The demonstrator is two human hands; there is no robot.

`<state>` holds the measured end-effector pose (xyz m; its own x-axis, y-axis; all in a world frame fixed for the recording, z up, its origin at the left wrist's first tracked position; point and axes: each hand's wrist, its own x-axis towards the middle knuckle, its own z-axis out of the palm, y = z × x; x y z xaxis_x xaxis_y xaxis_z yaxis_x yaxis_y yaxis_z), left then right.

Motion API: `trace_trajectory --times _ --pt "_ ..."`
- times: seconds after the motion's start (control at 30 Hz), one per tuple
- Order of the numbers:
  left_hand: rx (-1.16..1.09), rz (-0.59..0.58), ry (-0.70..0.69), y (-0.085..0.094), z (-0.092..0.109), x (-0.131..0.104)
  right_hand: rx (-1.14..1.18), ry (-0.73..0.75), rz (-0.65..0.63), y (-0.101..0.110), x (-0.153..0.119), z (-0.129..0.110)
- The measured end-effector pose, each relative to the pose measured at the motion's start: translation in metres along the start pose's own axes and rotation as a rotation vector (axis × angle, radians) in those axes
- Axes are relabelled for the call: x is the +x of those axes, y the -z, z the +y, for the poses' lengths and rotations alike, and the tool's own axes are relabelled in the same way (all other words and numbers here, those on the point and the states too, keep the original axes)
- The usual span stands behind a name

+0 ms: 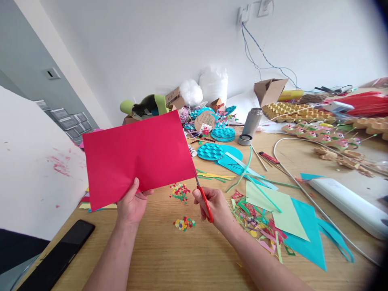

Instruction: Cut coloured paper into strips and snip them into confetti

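Note:
My left hand (133,202) grips the lower edge of a large red sheet of paper (139,155), thumb in front and fingers behind. The sheet is held up above the table, tilted a little. In my right hand (214,206) is a pair of scissors (205,202) with red handles. Their blades point up and touch or overlap the sheet's lower right corner. Below the sheet lie a small heap of red, yellow and green paper bits (180,192) and a pile of coloured paper dots (184,223).
Paper scraps (251,218), a pale green sheet (285,210) and blue paper (306,234) lie at the right. A black phone (60,254) rests at the left edge. Farther back stand a metal flask (253,123) and yellow egg trays (297,113). A white cable (303,190) curves across the right.

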<state>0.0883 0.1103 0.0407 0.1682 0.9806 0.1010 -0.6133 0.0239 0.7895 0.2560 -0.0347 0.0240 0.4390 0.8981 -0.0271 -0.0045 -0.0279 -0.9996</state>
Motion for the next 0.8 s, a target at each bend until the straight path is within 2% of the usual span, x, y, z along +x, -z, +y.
trace_trajectory --times 0.5,0.8 --pt "-0.066 0.04 0.049 -0.0003 0.0017 -0.0005 -0.026 0.013 -0.069 0.0009 -0.0006 -0.0024" --pt "-0.063 0.021 0.051 -0.0038 0.0032 -0.0034 -0.08 0.025 -0.07 0.001 -0.002 -0.007"
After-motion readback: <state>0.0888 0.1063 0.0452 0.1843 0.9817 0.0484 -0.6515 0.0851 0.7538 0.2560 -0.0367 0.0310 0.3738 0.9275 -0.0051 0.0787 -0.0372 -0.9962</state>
